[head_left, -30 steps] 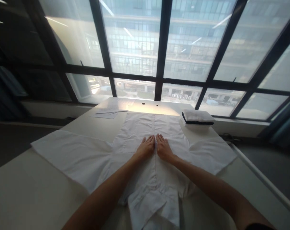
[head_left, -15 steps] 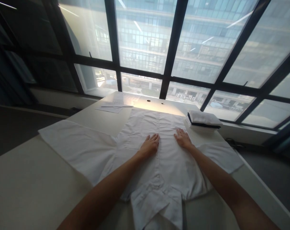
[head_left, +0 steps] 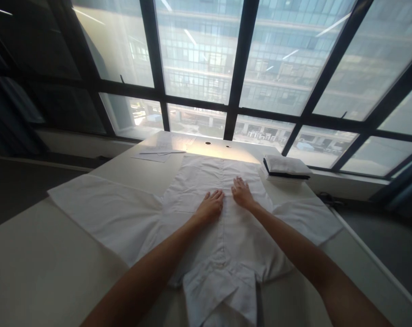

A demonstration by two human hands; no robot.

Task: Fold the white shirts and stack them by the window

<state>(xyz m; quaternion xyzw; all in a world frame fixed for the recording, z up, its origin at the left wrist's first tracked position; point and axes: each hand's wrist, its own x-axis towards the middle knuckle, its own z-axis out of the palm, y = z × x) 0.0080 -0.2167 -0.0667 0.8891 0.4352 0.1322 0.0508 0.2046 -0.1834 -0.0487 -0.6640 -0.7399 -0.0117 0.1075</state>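
A white button-front shirt (head_left: 192, 236) lies spread face up, its collar (head_left: 223, 290) towards me and its sleeves stretched out to both sides. My left hand (head_left: 210, 204) rests flat on the shirt just left of the button strip, fingers extended. To the right of that strip, my right hand (head_left: 242, 191) lies on the cloth with its fingers stretched forward. Neither hand grips the fabric. Small creases run across the cloth near the hem and around the hands.
The shirt lies on a white table (head_left: 49, 254). Loose paper sheets (head_left: 158, 152) are at its far left, and a stack of folded cloth (head_left: 286, 165), white over dark, sits at the far right. Tall dark-framed windows (head_left: 199, 54) stand behind the table.
My right hand has slid left across the shirt, closer to the button strip and my left hand. The left hand stays about where it was on the cloth. The view has shifted slightly.
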